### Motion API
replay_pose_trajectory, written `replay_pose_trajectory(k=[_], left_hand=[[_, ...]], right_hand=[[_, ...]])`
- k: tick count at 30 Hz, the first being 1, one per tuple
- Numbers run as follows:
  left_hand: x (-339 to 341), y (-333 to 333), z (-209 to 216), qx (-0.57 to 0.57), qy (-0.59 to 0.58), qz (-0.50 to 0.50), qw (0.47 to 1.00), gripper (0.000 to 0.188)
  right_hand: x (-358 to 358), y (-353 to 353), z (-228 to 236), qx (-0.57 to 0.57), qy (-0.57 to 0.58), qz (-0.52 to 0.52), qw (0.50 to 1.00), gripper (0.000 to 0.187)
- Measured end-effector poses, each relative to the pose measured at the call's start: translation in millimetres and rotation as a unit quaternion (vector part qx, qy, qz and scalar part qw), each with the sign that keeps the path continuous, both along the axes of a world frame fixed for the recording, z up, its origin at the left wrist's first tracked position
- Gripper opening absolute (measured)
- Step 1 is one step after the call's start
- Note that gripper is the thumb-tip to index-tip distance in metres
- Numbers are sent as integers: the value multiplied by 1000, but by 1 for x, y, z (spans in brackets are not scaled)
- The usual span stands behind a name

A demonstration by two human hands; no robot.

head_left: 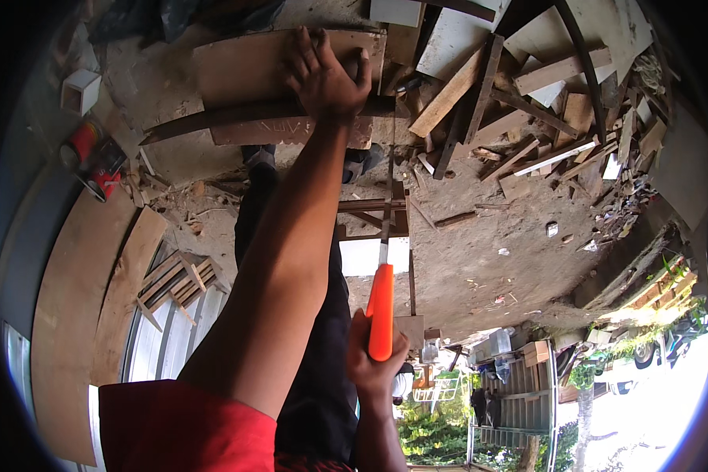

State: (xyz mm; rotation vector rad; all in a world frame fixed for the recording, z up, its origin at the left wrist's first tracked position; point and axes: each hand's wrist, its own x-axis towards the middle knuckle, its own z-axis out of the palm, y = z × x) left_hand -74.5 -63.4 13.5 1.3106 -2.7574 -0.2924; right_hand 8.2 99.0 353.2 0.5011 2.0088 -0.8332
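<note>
My right hand (370, 363) is wrapped round the orange handle of a handsaw (381, 307). The saw's thin blade is seen nearly edge-on and runs away from me to the right end of a long dark wooden strip (220, 118). This strip lies across a brown board (244, 67); whether the teeth are in the wood is too small to tell. My left hand (322, 77) rests on the board with its fingers spread, its heel and wrist over the strip. It lies a little left of the blade.
Offcuts and planks (519, 102) are heaped at the far right. Red cans (94, 157) stand at the left, near long curved-looking panels (79, 291). A slatted wooden piece (177, 283) lies below them. My shoes (362, 163) show under the board. A metal rack (515, 401) is at the lower right.
</note>
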Motion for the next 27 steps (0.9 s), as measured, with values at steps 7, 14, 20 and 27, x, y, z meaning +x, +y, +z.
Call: replay_pose_trajectory(k=[7, 14, 20, 27], left_hand=[[-4, 5, 2, 87, 45, 12, 995, 81], [-5, -1, 7, 48, 40, 17, 998, 77], [-15, 3, 14, 55, 35, 23, 998, 74], [-6, -2, 8, 49, 38, 7, 998, 78]], right_hand=[[-64, -38, -128, -56, 45, -70, 995, 19], [14, 3, 3, -14, 69, 6, 997, 13], [-42, -18, -101, -65, 93, -61, 992, 21], [-5, 2, -29, -47, 82, 32, 995, 18]])
